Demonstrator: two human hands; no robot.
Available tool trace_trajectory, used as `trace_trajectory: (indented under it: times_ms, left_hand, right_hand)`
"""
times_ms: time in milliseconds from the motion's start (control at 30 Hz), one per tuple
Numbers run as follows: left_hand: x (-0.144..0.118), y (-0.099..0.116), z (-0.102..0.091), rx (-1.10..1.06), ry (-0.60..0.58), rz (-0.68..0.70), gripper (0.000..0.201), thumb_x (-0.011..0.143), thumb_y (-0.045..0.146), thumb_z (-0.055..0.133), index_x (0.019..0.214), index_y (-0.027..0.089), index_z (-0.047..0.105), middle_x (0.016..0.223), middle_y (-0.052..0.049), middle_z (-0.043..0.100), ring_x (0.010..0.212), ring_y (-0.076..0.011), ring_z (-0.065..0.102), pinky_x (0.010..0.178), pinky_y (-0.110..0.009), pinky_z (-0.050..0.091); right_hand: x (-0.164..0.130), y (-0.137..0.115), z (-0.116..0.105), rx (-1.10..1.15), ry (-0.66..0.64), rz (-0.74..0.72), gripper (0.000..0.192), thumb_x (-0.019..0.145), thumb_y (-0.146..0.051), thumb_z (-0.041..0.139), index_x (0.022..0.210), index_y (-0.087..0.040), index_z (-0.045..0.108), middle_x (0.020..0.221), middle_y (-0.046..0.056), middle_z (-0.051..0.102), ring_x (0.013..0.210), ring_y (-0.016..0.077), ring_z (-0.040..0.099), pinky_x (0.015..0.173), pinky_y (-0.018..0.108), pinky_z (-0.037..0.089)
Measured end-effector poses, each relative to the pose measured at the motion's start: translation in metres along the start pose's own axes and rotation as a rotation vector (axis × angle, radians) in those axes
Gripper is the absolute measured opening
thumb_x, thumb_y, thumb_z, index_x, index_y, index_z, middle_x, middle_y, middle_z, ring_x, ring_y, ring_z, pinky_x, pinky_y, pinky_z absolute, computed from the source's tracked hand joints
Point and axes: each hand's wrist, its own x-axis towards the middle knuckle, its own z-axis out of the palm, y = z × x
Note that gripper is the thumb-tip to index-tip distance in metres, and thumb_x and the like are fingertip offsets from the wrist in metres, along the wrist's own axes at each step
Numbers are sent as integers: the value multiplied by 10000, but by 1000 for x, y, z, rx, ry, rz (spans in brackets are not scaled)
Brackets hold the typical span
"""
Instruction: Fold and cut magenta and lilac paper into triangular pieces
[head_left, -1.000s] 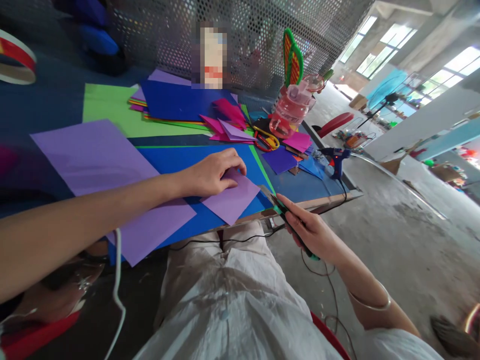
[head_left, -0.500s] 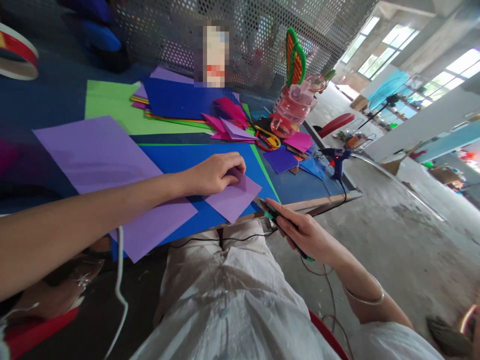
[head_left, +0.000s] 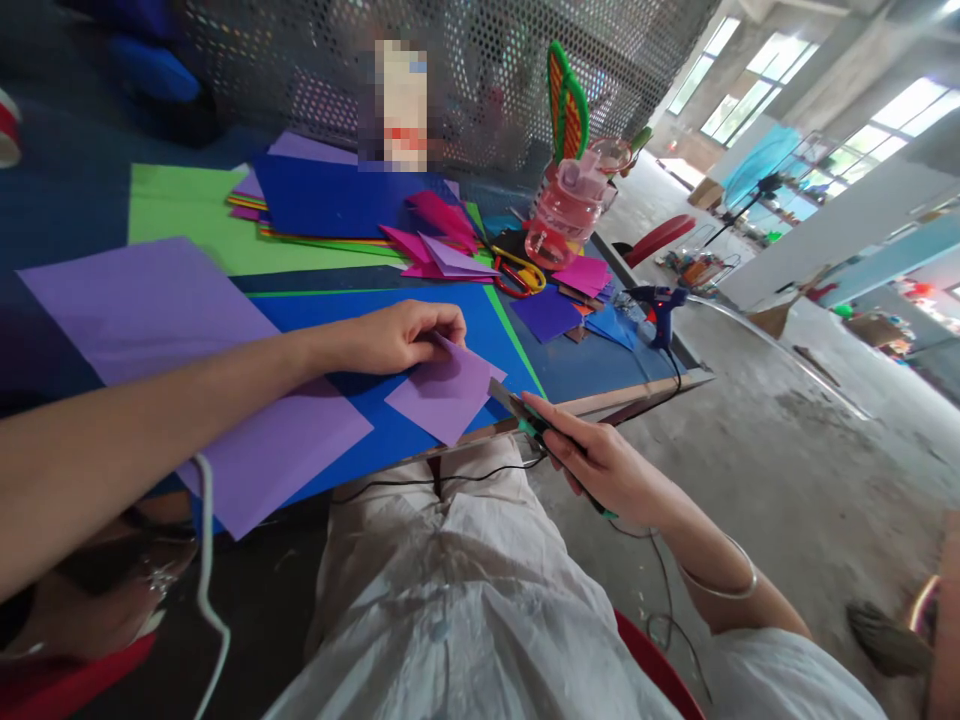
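Note:
My left hand (head_left: 421, 338) pinches the far corner of a small purple sheet of paper (head_left: 454, 400), folded in part, over a blue sheet (head_left: 322, 480). In my right hand (head_left: 604, 462) is a utility knife (head_left: 540, 427) with a dark and green handle. Its blade reaches to the right corner of the small sheet; whether it touches the paper I cannot tell. Under my left forearm lies a large purple sheet (head_left: 165, 305).
Behind are a stack of coloured paper (head_left: 337, 200), pink folded pieces (head_left: 442, 225), scissors (head_left: 521, 275) and a pink bottle (head_left: 562, 220). A glue gun (head_left: 660, 305) stands by the table's right corner, its cord over the edge. A white cable (head_left: 206, 590) hangs at left.
The knife blade has come up to the right corner of the small purple sheet, where it was lower and a little apart. The whole view has shifted slightly.

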Motion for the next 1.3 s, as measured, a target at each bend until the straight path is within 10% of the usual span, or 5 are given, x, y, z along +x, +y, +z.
trace_trajectory:
  times_ms: [1300]
  left_hand:
    - [-3,8,-13,-196,113,-68,221,811,331,684,822,243,481,844,-21,674,910,-224,685,849,-361,554]
  right_hand:
    - [-14,-7,5,53,-3,-35,560,1123,-365,381,1676,-279,366,709,-35,572,503,80,504,498,202,414]
